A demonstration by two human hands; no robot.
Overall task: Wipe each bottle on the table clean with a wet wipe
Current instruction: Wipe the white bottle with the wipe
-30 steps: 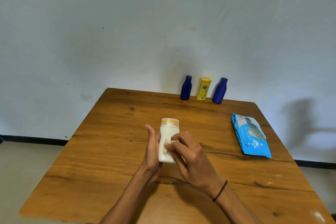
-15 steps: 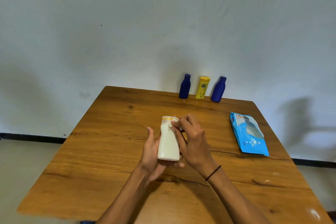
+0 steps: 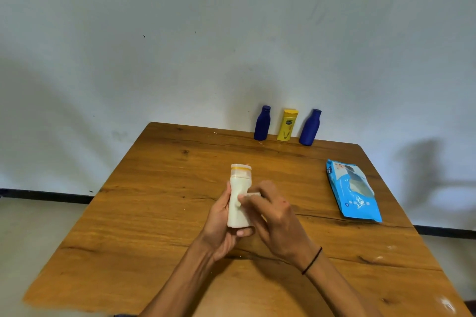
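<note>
The big brown wooden surface [image 3: 159, 216] has dark lines, knots and one long crack. A shiny blue pack of wipes [image 3: 353, 190] lies flat near its right side. At the far edge, by the wall, stand three small bottles in a row: a dark blue bottle [image 3: 262, 123], a yellow bottle [image 3: 287, 125] and another blue bottle [image 3: 309, 127].

Over the middle, the left hand [image 3: 221, 226] is curled round the bottom of a smooth white bottle [image 3: 238, 203], holding it up off the wood. The bottle has a yellow ring under its cap. The right hand [image 3: 277, 216] pinches a small white wet wipe [image 3: 251, 194] and presses it on the bottle's side.

Half a second ago the right hand was up at the cap. Now it is lower, on the middle of the bottle.
</note>
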